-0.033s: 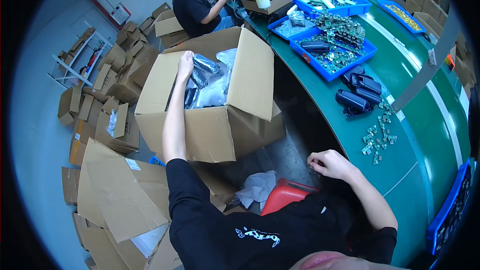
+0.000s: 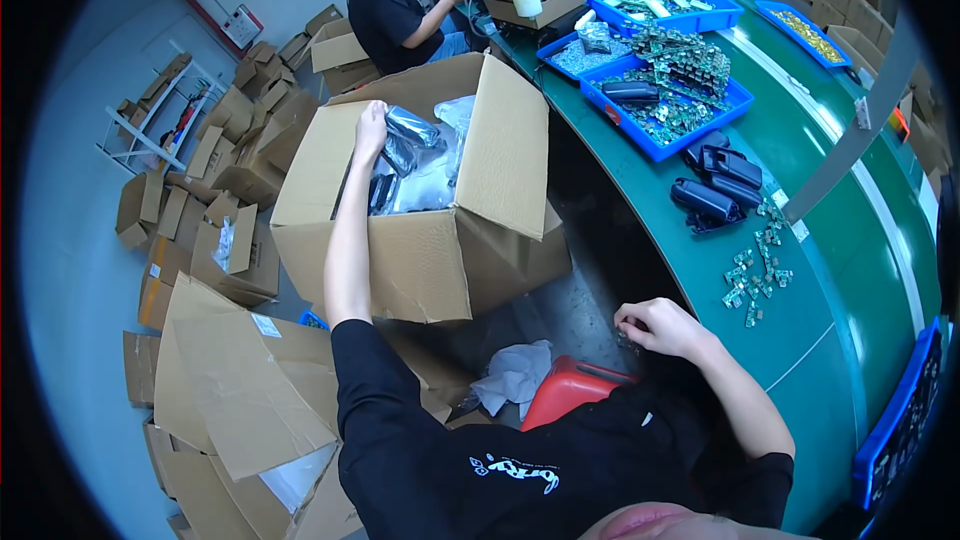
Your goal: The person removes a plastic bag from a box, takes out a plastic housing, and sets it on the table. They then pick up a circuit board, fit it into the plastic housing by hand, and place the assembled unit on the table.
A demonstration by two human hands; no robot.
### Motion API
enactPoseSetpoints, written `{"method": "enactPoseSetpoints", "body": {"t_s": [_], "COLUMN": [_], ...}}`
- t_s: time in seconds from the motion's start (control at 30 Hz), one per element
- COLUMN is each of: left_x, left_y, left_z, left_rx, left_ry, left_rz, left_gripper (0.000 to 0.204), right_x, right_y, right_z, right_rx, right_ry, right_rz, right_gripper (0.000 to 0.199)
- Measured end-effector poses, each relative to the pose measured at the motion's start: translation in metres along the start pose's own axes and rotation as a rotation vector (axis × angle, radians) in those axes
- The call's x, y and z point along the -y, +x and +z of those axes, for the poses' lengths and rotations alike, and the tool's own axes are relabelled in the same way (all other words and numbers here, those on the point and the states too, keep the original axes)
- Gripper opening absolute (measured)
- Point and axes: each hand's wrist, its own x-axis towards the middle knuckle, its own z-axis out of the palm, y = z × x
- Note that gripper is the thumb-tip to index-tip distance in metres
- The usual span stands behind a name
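Observation:
My left hand reaches into a large open cardboard box, its fingers closed at the far left inside the box. Whatever they grip is hidden. Right beside it lie dark plastic parts in clear bags, on top of other clear-wrapped contents. Over the gap between my body and the green workbench, my right hand is closed with its fingers curled down. A small dark bit shows under those fingertips, too little to name. On the bench to its right lie several small green circuit boards and black plastic housings.
Blue trays of circuit boards and small parts stand along the bench. A slanting grey post rises at its right. A red stool is close to me. Cardboard boxes crowd the left. A co-worker sits at the far end.

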Motion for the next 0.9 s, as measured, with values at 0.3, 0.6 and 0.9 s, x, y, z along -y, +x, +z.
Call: {"method": "enactPoseSetpoints", "body": {"t_s": [0.3, 0.6, 0.9], "left_x": [-0.137, -0.336, -0.387], "left_y": [-0.018, -0.092, -0.176], "left_z": [-0.048, 0.063, 0.214], "left_rx": [-0.167, 0.097, -0.106], "left_ry": [-0.603, -1.298, -0.894], "left_rz": [0.074, -0.057, 0.011], "left_gripper": [0.033, 0.023, 0.033], "right_x": [0.064, 0.076, 0.029], "right_y": [0.039, 0.111, 0.030], "right_z": [-0.037, -0.067, -0.098], "right_rx": [-0.281, -0.707, -1.180], "right_ry": [0.314, 1.551, 0.964], "right_rz": [-0.148, -0.082, 0.005], "right_gripper": [0.025, 0.085, 0.075]}}
